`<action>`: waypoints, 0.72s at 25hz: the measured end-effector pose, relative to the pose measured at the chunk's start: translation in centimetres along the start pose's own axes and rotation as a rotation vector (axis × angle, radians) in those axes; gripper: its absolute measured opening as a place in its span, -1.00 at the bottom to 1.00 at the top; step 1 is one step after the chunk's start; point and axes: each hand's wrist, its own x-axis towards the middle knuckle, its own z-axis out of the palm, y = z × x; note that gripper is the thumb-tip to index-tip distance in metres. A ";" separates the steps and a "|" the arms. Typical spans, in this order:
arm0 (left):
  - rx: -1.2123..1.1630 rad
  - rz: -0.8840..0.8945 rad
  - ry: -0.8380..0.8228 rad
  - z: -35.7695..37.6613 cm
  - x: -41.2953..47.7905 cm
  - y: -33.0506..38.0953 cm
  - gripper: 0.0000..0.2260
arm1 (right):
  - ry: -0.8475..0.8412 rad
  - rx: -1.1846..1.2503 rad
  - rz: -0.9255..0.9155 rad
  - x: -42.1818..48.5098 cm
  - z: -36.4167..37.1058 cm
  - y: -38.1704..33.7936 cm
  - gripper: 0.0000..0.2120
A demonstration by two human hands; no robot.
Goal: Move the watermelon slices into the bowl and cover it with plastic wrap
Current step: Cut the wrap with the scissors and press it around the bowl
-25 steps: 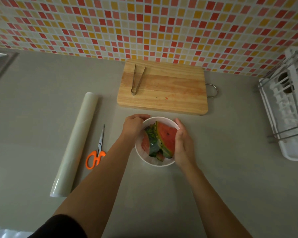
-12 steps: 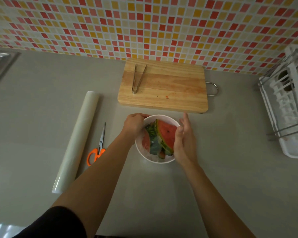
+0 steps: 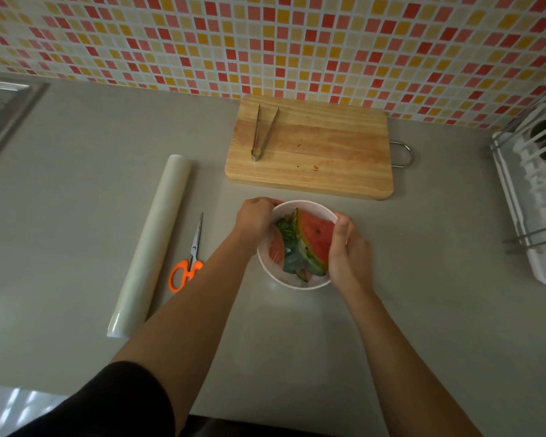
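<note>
A white bowl (image 3: 309, 205) stands on the grey counter in front of the cutting board. Watermelon slices (image 3: 309, 241) with red flesh and green rind stand up inside it, under a thin film of plastic wrap (image 3: 273, 252) that shows as a sheen over the bowl's left part. My left hand (image 3: 254, 220) curls over the bowl's left rim, pressing against it. My right hand (image 3: 349, 253) cups the right rim, fingers bent along the wall.
A wooden cutting board (image 3: 328, 152) with metal tongs (image 3: 262, 134) lies behind the bowl. The plastic wrap roll (image 3: 152, 244) and orange-handled scissors (image 3: 188, 260) lie to the left. A white dish rack (image 3: 536, 190) stands at the right, a sink edge (image 3: 7, 111) at far left.
My right hand's fingers, stretched out along the rim half a second ago, have curled back against the bowl's right side. My left hand stays on the left rim.
</note>
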 end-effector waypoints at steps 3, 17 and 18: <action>0.019 0.014 -0.034 -0.2 0.2 0.1 -0.69 | -0.057 -0.092 0.012 0.3 -0.6 0.0 -0.23; -0.110 0.478 0.186 1.5 -5.9 -6.5 -0.51 | -0.187 0.070 -0.240 2.3 -0.4 -0.9 -0.22; -0.106 0.487 0.208 1.3 -5.8 -6.3 -0.52 | -0.159 0.039 -0.226 2.2 -0.2 -1.1 -0.24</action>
